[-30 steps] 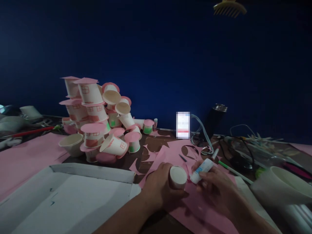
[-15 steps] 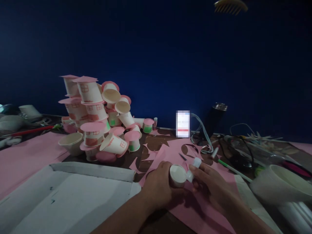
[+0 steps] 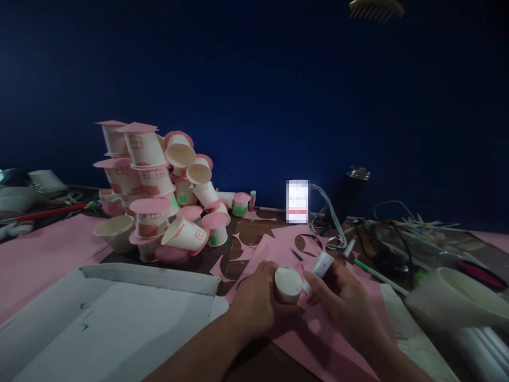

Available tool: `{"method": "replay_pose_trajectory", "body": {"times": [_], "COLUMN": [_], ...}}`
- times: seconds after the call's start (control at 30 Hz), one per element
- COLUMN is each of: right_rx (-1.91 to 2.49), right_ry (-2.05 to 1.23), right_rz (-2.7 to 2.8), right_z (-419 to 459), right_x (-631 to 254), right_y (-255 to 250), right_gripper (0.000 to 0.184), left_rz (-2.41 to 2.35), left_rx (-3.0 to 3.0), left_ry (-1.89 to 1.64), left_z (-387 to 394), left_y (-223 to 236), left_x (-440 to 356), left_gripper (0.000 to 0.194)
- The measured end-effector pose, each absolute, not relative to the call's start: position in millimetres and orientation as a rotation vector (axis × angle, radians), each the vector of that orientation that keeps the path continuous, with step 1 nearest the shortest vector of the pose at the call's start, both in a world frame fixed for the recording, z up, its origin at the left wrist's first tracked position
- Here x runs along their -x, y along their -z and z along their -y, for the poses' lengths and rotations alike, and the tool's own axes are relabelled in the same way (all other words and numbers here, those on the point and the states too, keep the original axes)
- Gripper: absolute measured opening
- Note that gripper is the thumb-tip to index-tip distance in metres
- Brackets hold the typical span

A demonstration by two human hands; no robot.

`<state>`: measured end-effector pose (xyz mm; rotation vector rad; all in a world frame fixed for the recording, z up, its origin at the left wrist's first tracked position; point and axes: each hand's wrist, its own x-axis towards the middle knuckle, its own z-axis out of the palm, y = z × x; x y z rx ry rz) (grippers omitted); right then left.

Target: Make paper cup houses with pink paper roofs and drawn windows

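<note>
Facing upward with its pale round end, a small white paper cup (image 3: 288,285) is held near the lower centre of the view, above a pink paper sheet (image 3: 330,347). Its side is gripped by the curled fingers of the left hand (image 3: 257,292). A white tube with bluish print (image 3: 323,264) is pinched, tilted, between the thumb and fingers of the right hand (image 3: 344,297); its lower end is brought just beside the cup's rim, though whether the two are touching cannot be told.

Beneath the sheet, a dark brown worktop (image 3: 254,233) is partly seen. Pink offcuts (image 3: 222,269) with curved edges are scattered beyond the hands, and a slim dark pointed object (image 3: 296,254) is laid on the sheet. To the right, a green-and-white pen (image 3: 379,276) and a large pale cup (image 3: 433,307) are placed. To the left, a shallow white box (image 3: 151,278) is set, and behind it many paper cups (image 3: 145,148) are piled, topped with pink paper discs and marked with red windows and doors, some with green. Farther back, a blurred-out bright panel (image 3: 297,201) and a black bottle (image 3: 348,196) are backed by a deep blue wall (image 3: 254,95)
</note>
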<state>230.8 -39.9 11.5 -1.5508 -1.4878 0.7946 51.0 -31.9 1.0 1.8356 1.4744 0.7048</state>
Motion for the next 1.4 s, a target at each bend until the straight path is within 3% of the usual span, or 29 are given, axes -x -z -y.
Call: {"method": "replay_pose_trajectory", "body": {"times": [0.2, 0.67, 0.93, 1.07, 1.27, 1.4], "right_rx": [1.529, 1.546, 1.266, 1.316, 1.383, 1.357], "right_ry": [-0.466, -0.488, -0.612, -0.642, -0.972, -1.118], "right_rz": [1.636, 1.535, 1.602, 1.565, 1.248, 1.117], "right_z": [48, 42, 49, 48, 41, 38], "right_x": [-229, -235, -231, -229, -230, -231], "right_y": [-13, -13, -10, -12, -11, -8], "right_gripper": [0.029, 0.027, 0.017, 0.021, 0.035, 0.035], "left_rz": [-1.490, -1.493, -1.492, -1.478, -1.507, -1.501], "left_rx": [-1.863, -1.855, -1.879, -1.864, -1.867, -1.865], "left_ry": [-0.697, -0.678, -0.716, -0.722, -0.693, -0.715], "left_z": [31, 30, 32, 31, 31, 32], "left_y": [0, 3, 1, 2, 2, 3], "left_x": [-53, -51, -53, -52, -49, -51], "left_gripper": [0.047, 0.053, 0.052, 0.052, 0.052, 0.049]}}
